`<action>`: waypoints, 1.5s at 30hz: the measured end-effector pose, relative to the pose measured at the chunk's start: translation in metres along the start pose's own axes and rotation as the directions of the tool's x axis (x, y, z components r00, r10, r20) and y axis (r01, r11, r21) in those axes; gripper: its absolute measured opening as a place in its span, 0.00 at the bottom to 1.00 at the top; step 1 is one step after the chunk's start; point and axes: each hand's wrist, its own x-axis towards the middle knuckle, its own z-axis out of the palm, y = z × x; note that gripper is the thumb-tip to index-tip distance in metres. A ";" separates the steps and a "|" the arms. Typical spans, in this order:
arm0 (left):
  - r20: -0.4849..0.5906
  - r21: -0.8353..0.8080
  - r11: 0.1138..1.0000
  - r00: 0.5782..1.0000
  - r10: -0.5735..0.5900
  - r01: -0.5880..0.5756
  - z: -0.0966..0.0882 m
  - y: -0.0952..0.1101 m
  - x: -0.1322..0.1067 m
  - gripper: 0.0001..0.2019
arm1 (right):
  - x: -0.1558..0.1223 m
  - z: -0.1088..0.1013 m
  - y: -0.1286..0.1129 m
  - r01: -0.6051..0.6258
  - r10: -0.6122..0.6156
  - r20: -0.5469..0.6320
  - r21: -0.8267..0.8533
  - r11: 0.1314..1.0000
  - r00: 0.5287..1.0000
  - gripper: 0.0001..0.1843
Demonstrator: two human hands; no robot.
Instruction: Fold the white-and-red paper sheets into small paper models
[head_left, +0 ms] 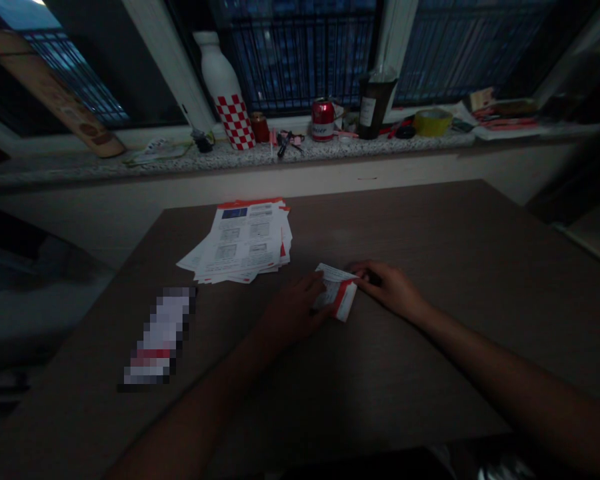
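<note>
A small folded sheet of printed paper [333, 293], white with a red band, lies on the brown table in front of me. My left hand [297, 307] rests on its left part, thumb and fingers spread over the paper. At the upper right corner, the thumb and fingers of my right hand [380, 283] pinch the paper's edge. Some of the sheet is hidden beneath my left fingers. Beyond my left hand is a loose stack of printed sheets [245, 243] with red edges.
A pixelated phone-shaped object [160, 337] lies on the table's left side. Along the stone windowsill stand a checkered bottle [233, 113], a red can [323, 120], a dark cup [373, 110] and a yellow tape roll [433, 123]. The light is dim.
</note>
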 end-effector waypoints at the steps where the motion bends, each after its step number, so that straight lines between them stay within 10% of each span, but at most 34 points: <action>1: 0.007 0.005 1.000 1.000 -0.010 0.010 -0.001 0.001 0.001 0.17 | 0.001 0.001 0.001 -0.005 0.005 -0.007 0.004 1.000 1.000 0.13; 45: -0.085 -0.191 0.960 0.971 -0.223 0.204 0.003 0.007 0.012 0.05 | 0.002 0.028 -0.020 0.230 -0.213 0.088 -0.268 0.936 0.973 0.21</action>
